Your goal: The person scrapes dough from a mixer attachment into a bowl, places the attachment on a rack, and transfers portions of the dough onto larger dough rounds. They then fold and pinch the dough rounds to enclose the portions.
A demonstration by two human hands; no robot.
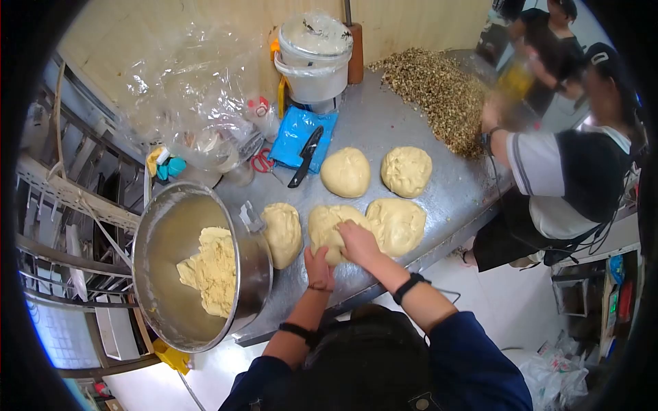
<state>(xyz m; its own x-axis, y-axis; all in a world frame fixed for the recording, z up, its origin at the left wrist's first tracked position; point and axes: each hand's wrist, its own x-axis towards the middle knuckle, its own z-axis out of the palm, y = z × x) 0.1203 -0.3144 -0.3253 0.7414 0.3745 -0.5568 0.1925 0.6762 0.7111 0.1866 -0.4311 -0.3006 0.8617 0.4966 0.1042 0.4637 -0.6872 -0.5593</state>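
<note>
We take the big metal bowl (pixel 159 270) as our landmark: a rough mass of dough (pixel 212 270) sits inside it, against the wall nearest the person. To the right of the bowl, beyond one rounded piece close by its rim (pixel 282 236), lies the dough piece under the hands (pixel 327 220). The right hand (pixel 360 241) presses on its top with bent fingers, and the left hand (pixel 319 266) is cupped against its near edge — presumably one bears down while the other stops the soft piece from sliding. Some fingertips are hidden, so we cannot tell how tightly either hand closes.

Farther right of the bowl, just beside the handled piece and seemingly touching it, is a flatter piece (pixel 396 227); two more (pixel 346 171) (pixel 407 171) lie beyond these, slightly apart, likely so that they do not stick together. The knife (pixel 308 157) rests on a blue packet (pixel 284 133) past the bowl's far right side, probably to keep it within reach yet out of the dough's way.

The metal table (pixel 370 116) looks smooth and dull. Well beyond the bowl, a lidded bucket (pixel 315 81) stands by the wall, with crumpled clear plastic (pixel 192 89) nearer the bowl. Far to its right — past a heap of chopped bits (pixel 439 96) — a co-worker in a striped sleeve (pixel 538 164) reaches in. Racks (pixel 75 246) crowd the bowl's left, over a pale floor (pixel 493 315).
</note>
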